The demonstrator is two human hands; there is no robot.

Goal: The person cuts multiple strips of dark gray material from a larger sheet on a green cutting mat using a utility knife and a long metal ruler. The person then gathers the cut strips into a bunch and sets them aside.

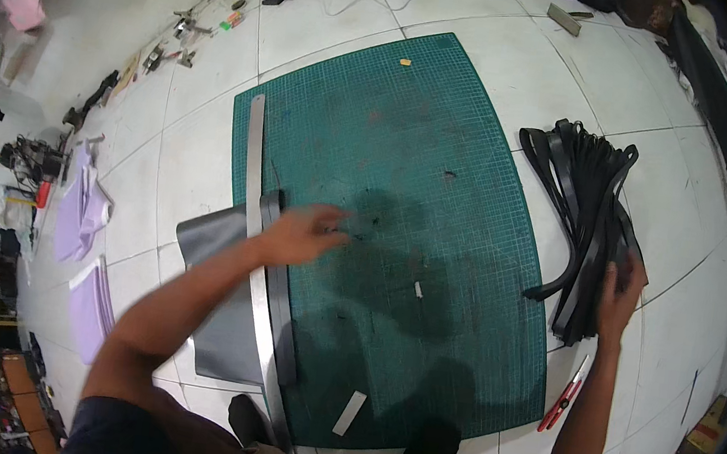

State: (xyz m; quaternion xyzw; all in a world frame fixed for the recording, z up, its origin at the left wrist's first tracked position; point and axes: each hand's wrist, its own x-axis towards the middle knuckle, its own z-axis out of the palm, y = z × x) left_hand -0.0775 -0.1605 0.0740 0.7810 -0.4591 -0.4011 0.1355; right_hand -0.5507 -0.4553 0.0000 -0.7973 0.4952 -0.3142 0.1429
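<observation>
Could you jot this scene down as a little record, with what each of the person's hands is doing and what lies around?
Left hand: above the mat, beside the ruler; nothing visible in it
Right hand: at the bundle of black strips; grip unclear
Work surface: green cutting mat on white floor tiles
Left side of mat: long metal ruler lying across a dark grey sheet
Right of mat: red-handled cutter, near the right forearm
Far left: lavender cloth on the floor
</observation>
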